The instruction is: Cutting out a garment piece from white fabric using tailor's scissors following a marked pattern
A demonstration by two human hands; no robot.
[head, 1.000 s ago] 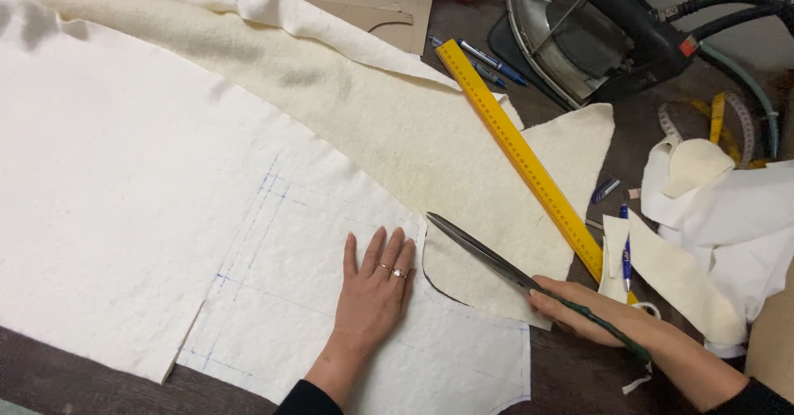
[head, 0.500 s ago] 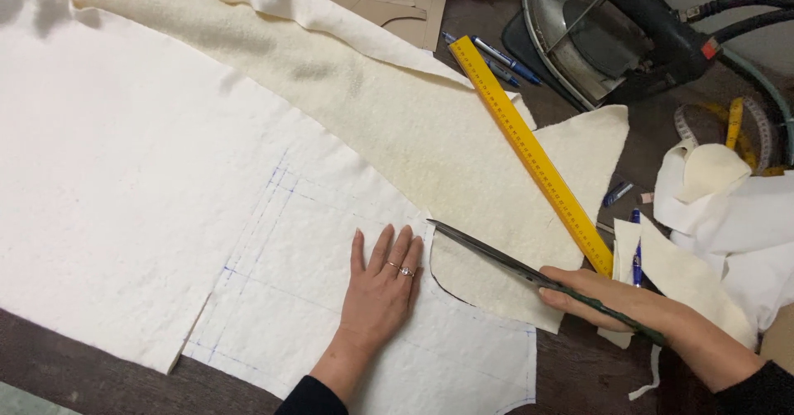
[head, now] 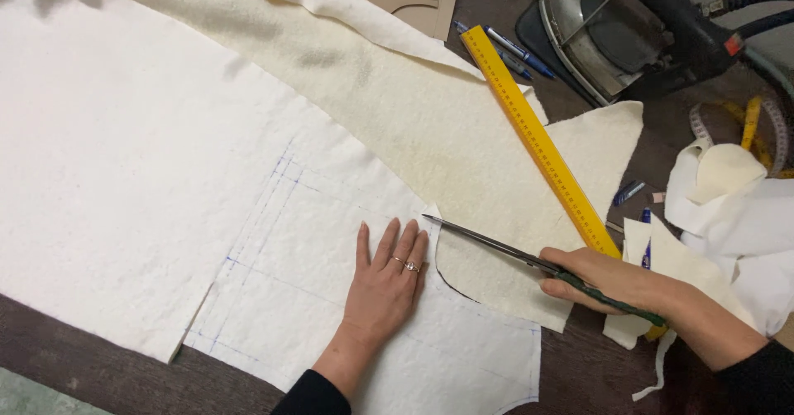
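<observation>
My left hand, with rings on one finger, lies flat with fingers spread on a white fabric piece marked with blue pen lines. My right hand grips long dark scissors by the handles. Their blades look closed, and the tip sits at the fabric's edge just right of my left fingertips. A curved cut line runs below the blades. Under and beyond the white piece lies cream fleece-like fabric.
A yellow ruler lies diagonally on the cream fabric. A steam iron with hoses rests at the top right, pens beside it. White fabric scraps and a tape measure lie at the right. Dark table edge runs at the front.
The scissors have advanced leftward along the curved cut and their tip is now close to my left fingertips. My left hand stays pressed on the white fabric.
</observation>
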